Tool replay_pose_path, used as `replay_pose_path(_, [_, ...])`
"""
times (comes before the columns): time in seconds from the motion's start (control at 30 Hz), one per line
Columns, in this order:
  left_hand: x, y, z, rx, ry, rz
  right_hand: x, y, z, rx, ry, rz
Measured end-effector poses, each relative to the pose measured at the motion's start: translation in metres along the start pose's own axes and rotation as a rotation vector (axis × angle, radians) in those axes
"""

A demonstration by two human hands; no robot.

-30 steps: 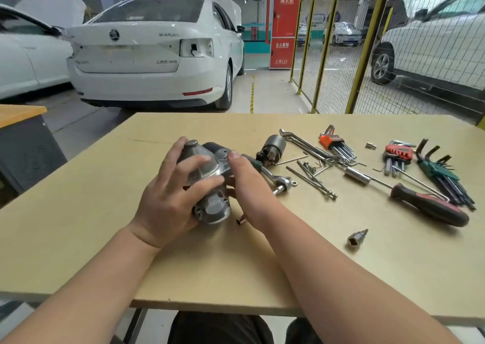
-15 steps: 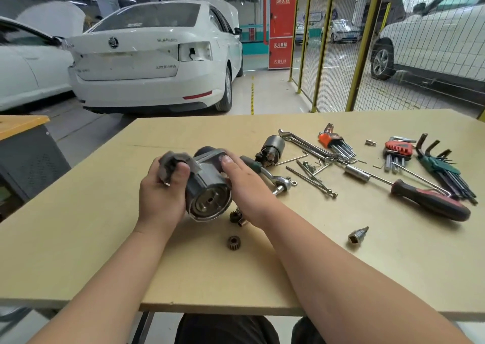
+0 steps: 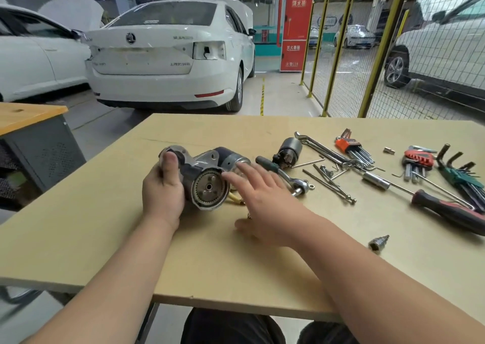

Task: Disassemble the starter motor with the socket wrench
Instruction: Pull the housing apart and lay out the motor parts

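- Found starter motor (image 3: 207, 183) near mid-table (image 3: 105, 225), open end with toothed ring turned toward the camera.
- Noted left hand (image 3: 162, 194) grasping its nose end, thumb on top, fingers curled round beneath.
- Recorded right hand (image 3: 262, 199) released, fingers straight and spread, tips at the motor's right edge; could not tell whether touching.
- Logged socket wrench (image 3: 286, 175) flat on the table just behind the right hand, held by neither hand, handle end near the solenoid (image 3: 287, 150).
- Saw long bolts (image 3: 330, 186), hex key sets (image 3: 351, 147), red-handled driver (image 3: 446, 212) and loose socket (image 3: 378, 242) farther right.
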State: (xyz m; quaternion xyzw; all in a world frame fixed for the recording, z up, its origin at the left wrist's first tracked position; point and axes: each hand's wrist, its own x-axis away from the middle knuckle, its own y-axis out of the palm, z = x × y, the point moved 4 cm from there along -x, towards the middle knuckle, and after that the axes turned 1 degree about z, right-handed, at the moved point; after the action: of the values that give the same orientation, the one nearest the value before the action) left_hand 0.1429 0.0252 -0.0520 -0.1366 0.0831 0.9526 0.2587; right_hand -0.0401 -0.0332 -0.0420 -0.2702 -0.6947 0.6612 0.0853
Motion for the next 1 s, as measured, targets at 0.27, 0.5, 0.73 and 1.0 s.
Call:
replay_pose_path(0.27, [-0.005, -0.003, 0.003, -0.287, 0.239, -0.043, -0.032, -0.036, -0.029, 0.043, -0.179, 0.306])
replay_pose_path(0.5, [-0.010, -0.005, 0.002, -0.277, 0.215, -0.084, -0.057, -0.034, -0.059, 0.362, -0.437, 0.211])
replay_pose_path(0.73, [-0.018, -0.004, -0.006, -0.251, 0.103, -0.069, -0.067, -0.050, -0.066, 0.479, -0.469, 0.044])
replay_pose_path(1.0, [-0.044, -0.025, -0.019, -0.195, -0.069, 0.025, -0.047, -0.075, -0.046, 0.147, -0.295, 0.295])
